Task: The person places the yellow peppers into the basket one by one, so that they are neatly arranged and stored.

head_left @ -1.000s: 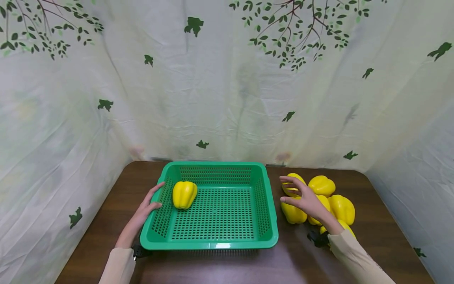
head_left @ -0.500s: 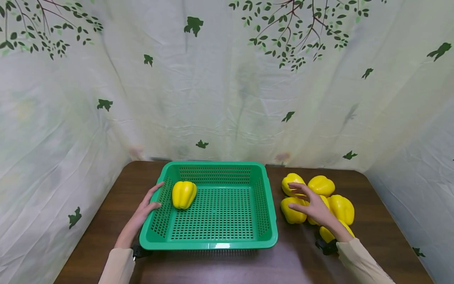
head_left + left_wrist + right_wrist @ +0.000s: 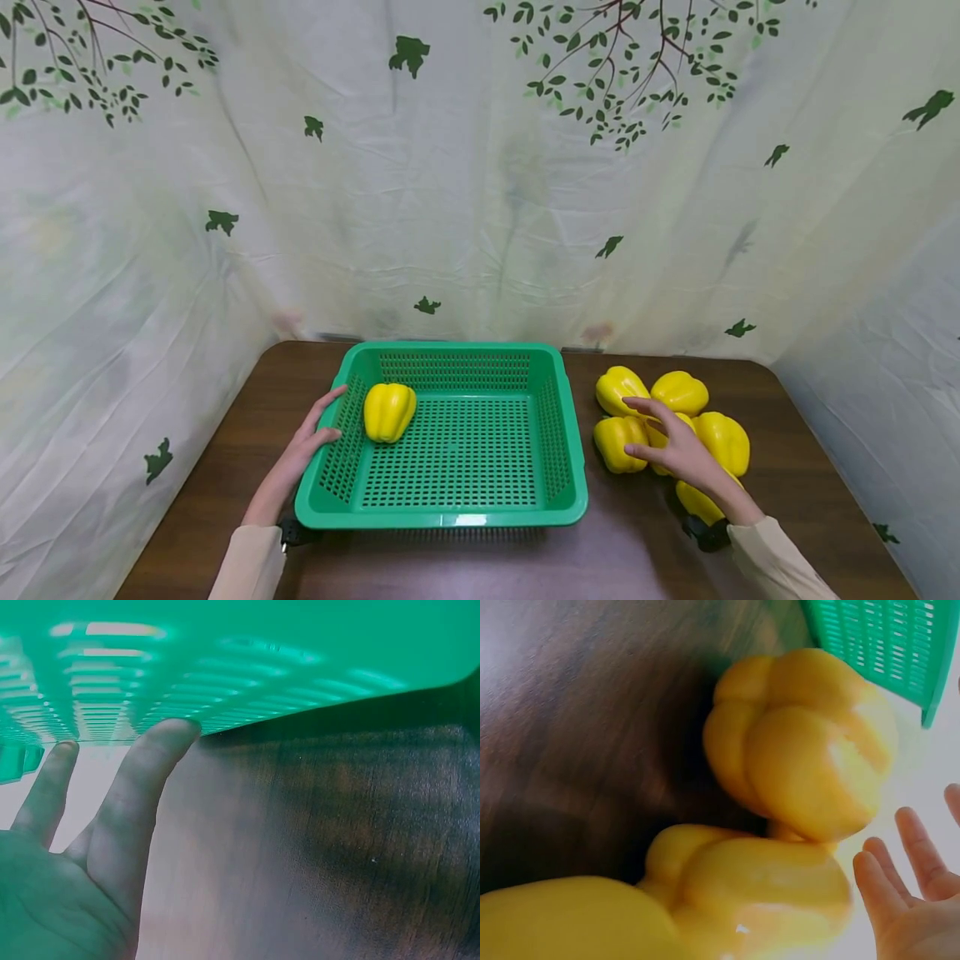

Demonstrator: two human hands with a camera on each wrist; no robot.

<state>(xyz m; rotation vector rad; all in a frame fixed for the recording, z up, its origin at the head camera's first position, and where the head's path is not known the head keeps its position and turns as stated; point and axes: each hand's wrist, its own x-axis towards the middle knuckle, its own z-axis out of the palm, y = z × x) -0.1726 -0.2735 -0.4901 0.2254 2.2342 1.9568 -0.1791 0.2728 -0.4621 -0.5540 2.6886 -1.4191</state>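
A green plastic basket (image 3: pixel 442 520) stands on the table with one yellow bell pepper (image 3: pixel 390 412) lying at its left inside. My left hand (image 3: pixel 307 442) rests against the basket's left side, thumb and fingers spread. In the left wrist view, the fingertips meet the slotted wall from outside. My right hand (image 3: pixel 678 446) hovers over a cluster of yellow bell peppers, its fingers spread and nothing held. Nearest its thumb and fingertips is the front-left bell pepper (image 3: pixel 621 443); the right wrist view shows this bell pepper (image 3: pixel 802 742) apart from the fingers.
Around the right hand lie more bell peppers: one at the back left (image 3: pixel 621 390), a back one (image 3: pixel 679 392), a right one (image 3: pixel 723 442) and a front one (image 3: pixel 697 502) partly under the wrist. A leaf-printed curtain (image 3: pixel 480 208) closes off the wooden table's (image 3: pixel 810 500) back and sides.
My right hand has moved right and slightly toward me, from beside the basket to over the bell peppers. My left hand and the basket have stayed in place.
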